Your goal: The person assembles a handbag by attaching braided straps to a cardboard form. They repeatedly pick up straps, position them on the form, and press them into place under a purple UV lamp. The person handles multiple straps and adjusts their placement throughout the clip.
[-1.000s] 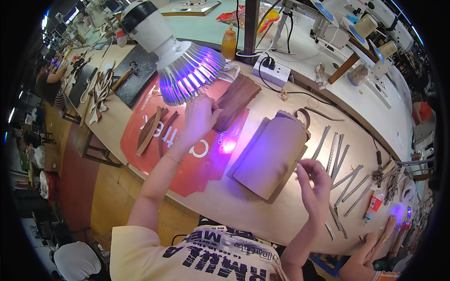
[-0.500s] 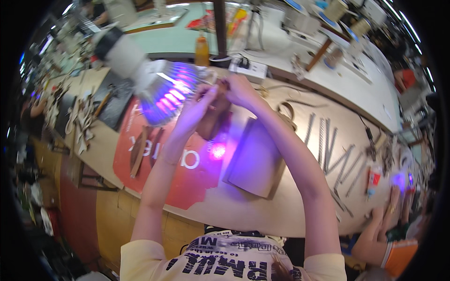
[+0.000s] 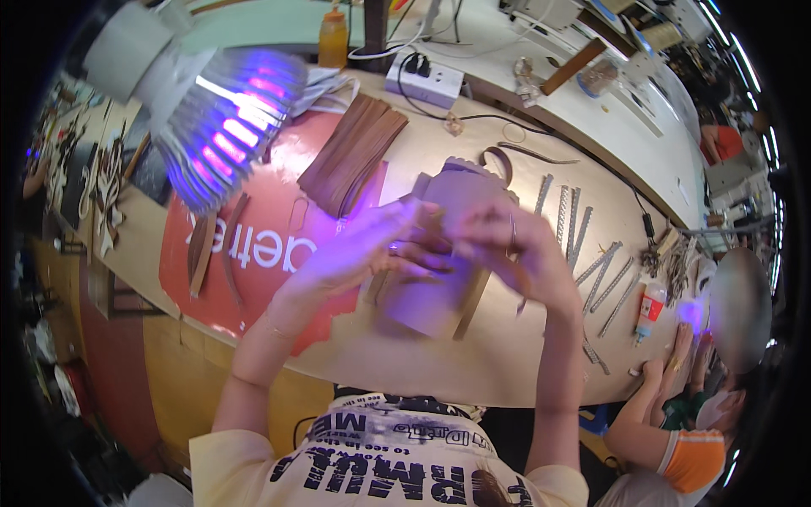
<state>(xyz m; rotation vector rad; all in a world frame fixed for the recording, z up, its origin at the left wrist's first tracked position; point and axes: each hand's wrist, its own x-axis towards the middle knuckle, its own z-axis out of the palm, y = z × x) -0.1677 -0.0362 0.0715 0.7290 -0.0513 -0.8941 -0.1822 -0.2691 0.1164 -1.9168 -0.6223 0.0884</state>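
Both hands, the left hand [image 3: 363, 249] and right hand [image 3: 515, 253], pinch a thin brown leather strip [image 3: 432, 226] above the tan leather sheet [image 3: 422, 296]. It could slip from them and fall among the metal strips [image 3: 591, 253] to the right.

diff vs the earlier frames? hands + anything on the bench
Both hands came together: the right hand left the metal strips, the left hand left the dark leather stack. They now meet above the tan leather piece, fingers blurred, grip unclear. Lamp, stack, strips and red mat stayed put.
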